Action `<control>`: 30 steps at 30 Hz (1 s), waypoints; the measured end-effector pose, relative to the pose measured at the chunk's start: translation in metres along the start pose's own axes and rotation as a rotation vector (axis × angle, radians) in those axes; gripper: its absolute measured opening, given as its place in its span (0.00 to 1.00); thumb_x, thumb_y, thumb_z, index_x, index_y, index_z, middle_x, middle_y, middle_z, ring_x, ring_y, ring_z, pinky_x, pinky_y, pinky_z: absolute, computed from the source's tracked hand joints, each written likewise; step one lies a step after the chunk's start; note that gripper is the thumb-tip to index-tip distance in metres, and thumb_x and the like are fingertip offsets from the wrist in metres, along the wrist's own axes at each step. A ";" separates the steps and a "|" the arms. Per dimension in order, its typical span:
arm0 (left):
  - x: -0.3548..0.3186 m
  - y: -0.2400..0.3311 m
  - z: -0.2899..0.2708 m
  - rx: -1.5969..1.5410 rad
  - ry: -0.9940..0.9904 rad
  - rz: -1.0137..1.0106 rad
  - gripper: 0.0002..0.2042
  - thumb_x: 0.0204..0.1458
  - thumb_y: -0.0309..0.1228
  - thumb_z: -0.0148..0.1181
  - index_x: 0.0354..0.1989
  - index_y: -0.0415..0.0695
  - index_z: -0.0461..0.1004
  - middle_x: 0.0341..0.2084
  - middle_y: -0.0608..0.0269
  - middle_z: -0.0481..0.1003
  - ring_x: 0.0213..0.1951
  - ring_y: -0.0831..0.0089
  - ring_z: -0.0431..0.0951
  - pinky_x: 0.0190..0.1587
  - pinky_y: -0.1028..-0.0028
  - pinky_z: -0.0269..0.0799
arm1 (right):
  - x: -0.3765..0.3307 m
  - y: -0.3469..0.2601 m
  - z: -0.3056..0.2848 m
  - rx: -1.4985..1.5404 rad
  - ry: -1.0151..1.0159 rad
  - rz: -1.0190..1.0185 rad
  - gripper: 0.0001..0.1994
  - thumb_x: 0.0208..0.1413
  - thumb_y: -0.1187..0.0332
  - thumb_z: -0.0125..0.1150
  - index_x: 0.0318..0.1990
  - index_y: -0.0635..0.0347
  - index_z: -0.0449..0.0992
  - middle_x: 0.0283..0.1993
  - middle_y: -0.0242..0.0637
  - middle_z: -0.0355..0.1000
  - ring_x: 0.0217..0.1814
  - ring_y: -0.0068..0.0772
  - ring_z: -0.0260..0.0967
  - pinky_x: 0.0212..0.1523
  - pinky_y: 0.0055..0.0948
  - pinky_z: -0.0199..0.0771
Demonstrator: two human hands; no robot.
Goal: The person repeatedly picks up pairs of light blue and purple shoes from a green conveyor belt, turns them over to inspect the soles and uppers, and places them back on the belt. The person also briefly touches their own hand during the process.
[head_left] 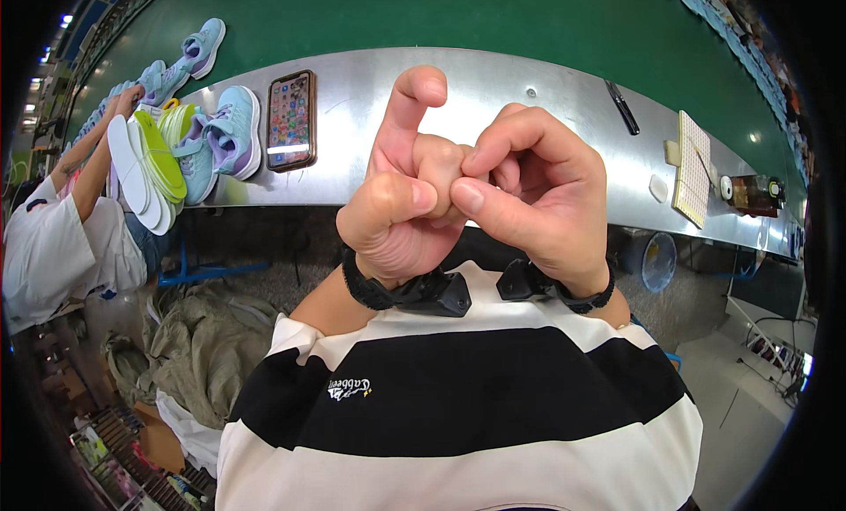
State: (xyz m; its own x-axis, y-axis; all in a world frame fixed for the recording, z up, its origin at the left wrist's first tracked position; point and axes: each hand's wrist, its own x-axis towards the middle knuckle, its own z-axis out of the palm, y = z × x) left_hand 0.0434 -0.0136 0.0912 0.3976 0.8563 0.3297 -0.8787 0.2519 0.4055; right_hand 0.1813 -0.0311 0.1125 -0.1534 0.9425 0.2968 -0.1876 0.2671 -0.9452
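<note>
Both hands meet in front of my chest, above the near edge of the metal table [493, 88]. My left hand [401, 189] is closed, its thumb pressed against curled fingers, while one bent finger sticks up. My right hand [542, 185] pinches with thumb and forefinger right against the left hand's curled fingers. Whatever lies between the fingertips, if anything, is hidden or too small to make out. Each wrist wears a black strap with a dark block. Left of my hands a phone [291, 121] lies face up with its screen lit.
Light-blue and purple sneakers [233, 132] and white and lime insoles [141, 172] stand at left, beside a co-worker's arm [92, 159]. Rightward lie a black pen [623, 108], a gridded pad [693, 169], a white piece [658, 188] and a brown jar [754, 195]. Beyond is a green belt [529, 22].
</note>
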 end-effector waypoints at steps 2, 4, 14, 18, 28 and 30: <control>0.000 -0.002 0.000 -0.038 -0.010 -0.002 0.29 0.41 0.24 0.48 0.57 0.46 0.54 0.10 0.76 0.55 0.15 0.81 0.53 0.34 0.76 0.62 | -0.001 -0.001 -0.001 -0.009 -0.018 0.005 0.08 0.46 0.78 0.67 0.33 0.61 0.74 0.27 0.22 0.64 0.28 0.13 0.55 0.29 0.17 0.56; 0.000 -0.002 -0.002 -0.042 -0.021 -0.011 0.29 0.41 0.24 0.49 0.57 0.47 0.54 0.10 0.76 0.55 0.15 0.82 0.53 0.35 0.76 0.63 | -0.001 -0.003 -0.002 -0.006 -0.046 0.020 0.09 0.45 0.81 0.66 0.33 0.62 0.73 0.30 0.25 0.63 0.29 0.14 0.55 0.31 0.17 0.56; -0.002 -0.003 -0.008 -0.032 -0.015 -0.054 0.25 0.41 0.24 0.48 0.51 0.49 0.56 0.10 0.78 0.55 0.14 0.84 0.50 0.30 0.79 0.59 | 0.000 -0.003 -0.003 -0.112 -0.021 0.031 0.08 0.43 0.79 0.66 0.31 0.60 0.73 0.28 0.24 0.61 0.28 0.13 0.52 0.29 0.16 0.53; -0.002 -0.004 -0.009 -0.032 0.015 -0.070 0.24 0.41 0.24 0.48 0.51 0.49 0.56 0.10 0.78 0.55 0.14 0.83 0.50 0.27 0.79 0.56 | 0.000 -0.002 -0.002 -0.136 -0.013 0.035 0.08 0.43 0.79 0.66 0.31 0.60 0.73 0.28 0.23 0.62 0.28 0.13 0.51 0.28 0.16 0.52; -0.001 -0.005 -0.010 -0.109 -0.008 -0.070 0.24 0.41 0.25 0.49 0.52 0.49 0.56 0.11 0.78 0.54 0.14 0.82 0.49 0.28 0.79 0.57 | -0.001 -0.001 -0.001 -0.058 -0.016 0.056 0.08 0.46 0.80 0.66 0.32 0.61 0.73 0.28 0.23 0.61 0.27 0.12 0.52 0.28 0.16 0.54; -0.001 -0.005 -0.011 -0.095 -0.031 -0.056 0.25 0.41 0.25 0.49 0.52 0.49 0.56 0.11 0.77 0.54 0.15 0.82 0.49 0.28 0.78 0.57 | -0.001 -0.001 -0.002 -0.038 -0.018 0.051 0.08 0.46 0.80 0.66 0.32 0.61 0.73 0.28 0.23 0.62 0.28 0.12 0.52 0.29 0.16 0.54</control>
State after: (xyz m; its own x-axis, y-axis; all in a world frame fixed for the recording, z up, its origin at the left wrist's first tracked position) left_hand 0.0448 -0.0113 0.0796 0.4536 0.8254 0.3360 -0.8753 0.3418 0.3422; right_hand 0.1834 -0.0323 0.1125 -0.1788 0.9515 0.2504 -0.1425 0.2267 -0.9635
